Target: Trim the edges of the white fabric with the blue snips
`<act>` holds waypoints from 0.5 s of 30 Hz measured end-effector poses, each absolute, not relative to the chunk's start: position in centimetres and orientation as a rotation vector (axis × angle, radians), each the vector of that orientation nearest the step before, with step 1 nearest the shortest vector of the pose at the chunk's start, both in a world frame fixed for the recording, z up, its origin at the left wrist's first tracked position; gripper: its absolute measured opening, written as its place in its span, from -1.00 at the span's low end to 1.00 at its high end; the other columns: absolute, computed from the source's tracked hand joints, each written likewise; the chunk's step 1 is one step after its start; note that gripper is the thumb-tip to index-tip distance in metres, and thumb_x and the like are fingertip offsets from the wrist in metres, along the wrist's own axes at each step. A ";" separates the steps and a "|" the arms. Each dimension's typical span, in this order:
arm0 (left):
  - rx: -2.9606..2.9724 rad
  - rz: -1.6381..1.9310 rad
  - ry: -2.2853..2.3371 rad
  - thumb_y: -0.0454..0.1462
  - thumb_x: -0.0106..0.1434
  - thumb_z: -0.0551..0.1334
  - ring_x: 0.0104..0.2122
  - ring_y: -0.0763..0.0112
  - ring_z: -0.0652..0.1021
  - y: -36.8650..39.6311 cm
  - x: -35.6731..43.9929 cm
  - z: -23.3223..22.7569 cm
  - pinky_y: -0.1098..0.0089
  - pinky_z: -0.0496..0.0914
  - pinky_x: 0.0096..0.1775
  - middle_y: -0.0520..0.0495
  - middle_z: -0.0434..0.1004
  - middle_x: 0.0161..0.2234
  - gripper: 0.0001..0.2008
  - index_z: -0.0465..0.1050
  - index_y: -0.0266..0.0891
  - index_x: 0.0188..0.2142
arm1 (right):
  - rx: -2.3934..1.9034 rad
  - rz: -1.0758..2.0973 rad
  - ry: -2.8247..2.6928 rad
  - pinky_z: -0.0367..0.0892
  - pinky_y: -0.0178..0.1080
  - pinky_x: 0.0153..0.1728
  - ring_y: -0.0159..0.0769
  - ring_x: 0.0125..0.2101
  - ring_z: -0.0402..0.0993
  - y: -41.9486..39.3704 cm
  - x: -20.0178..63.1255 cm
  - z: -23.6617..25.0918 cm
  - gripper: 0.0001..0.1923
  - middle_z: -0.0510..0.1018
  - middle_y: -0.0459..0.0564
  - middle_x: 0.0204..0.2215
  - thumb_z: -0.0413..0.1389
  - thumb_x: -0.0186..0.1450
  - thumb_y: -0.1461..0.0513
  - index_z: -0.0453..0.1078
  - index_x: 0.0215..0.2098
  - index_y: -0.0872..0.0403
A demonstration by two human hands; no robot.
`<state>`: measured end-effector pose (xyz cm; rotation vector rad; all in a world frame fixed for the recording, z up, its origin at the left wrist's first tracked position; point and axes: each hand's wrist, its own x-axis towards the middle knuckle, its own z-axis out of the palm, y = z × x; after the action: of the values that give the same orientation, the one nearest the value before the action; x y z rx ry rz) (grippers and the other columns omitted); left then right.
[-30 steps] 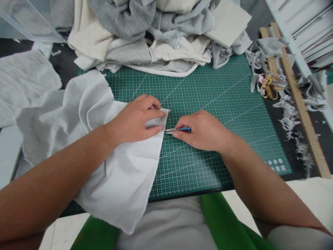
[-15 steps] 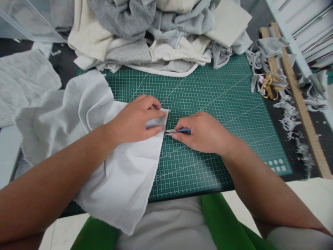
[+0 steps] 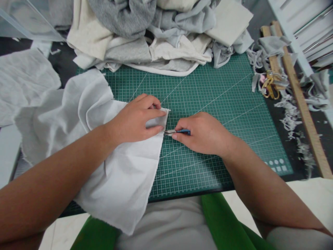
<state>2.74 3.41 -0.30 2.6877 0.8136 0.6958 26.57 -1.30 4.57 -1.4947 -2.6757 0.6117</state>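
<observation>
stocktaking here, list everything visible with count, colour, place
Cloth: 1, white, centre left
Snips: 1, blue-handled, cloth's edge
Cutting mat: 1, green, centre
Table: 1, black, under mat
Fabric pile: 1, grey and cream, top
Loose cloth: 1, whitish, far left
Wooden strips: 2, tan, right
Scissors: 1, gold-handled, by strips
Scraps: many, grey and white, around strips
Container: 1, translucent, top left
Slatted unit: 1, white, top right
Floor: 1, pale, bottom
Garment: 1, grey, lap
Green material: 2 parts, lap
Arms: 2, bare, sides
Left hand: 1, bare, on cloth
Right hand: 1, bare, holding snips
</observation>
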 end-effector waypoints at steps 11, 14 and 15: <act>2.680 0.659 0.845 -0.16 0.26 0.31 -0.12 0.12 0.50 3.4 2.7 -0.4 0.04 0.46 -0.05 -0.19 0.50 -0.07 -0.67 0.60 -0.19 0.00 | -1.527 0.594 -2.671 0.17 -0.22 -0.36 -0.24 -0.40 0.52 -1.4 26.3 4.6 -0.73 0.66 -0.05 -0.46 0.14 0.41 0.08 0.59 -0.32 0.03; 2.677 0.658 0.854 -0.15 0.26 0.32 -0.11 0.13 0.50 3.4 2.6 -0.4 0.06 0.46 -0.05 -0.17 0.50 -0.07 -0.67 0.60 -0.16 -0.01 | -1.533 0.567 -2.687 0.16 -0.22 -0.37 -0.24 -0.42 0.51 -1.4 26.2 4.6 -0.73 0.65 -0.05 -0.47 0.14 0.41 0.08 0.59 -0.33 0.03; 2.676 0.656 0.856 -0.15 0.26 0.32 -0.11 0.14 0.50 3.5 2.7 -0.4 0.07 0.46 -0.04 -0.16 0.50 -0.07 -0.67 0.60 -0.15 -0.01 | -1.533 0.560 -2.691 0.16 -0.22 -0.37 -0.24 -0.42 0.51 -1.4 26.1 4.6 -0.73 0.65 -0.06 -0.47 0.14 0.41 0.08 0.60 -0.32 0.02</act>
<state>2.66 3.45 -0.38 2.6760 0.8564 0.6559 26.15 -1.44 4.65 -1.5326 -2.6912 0.5602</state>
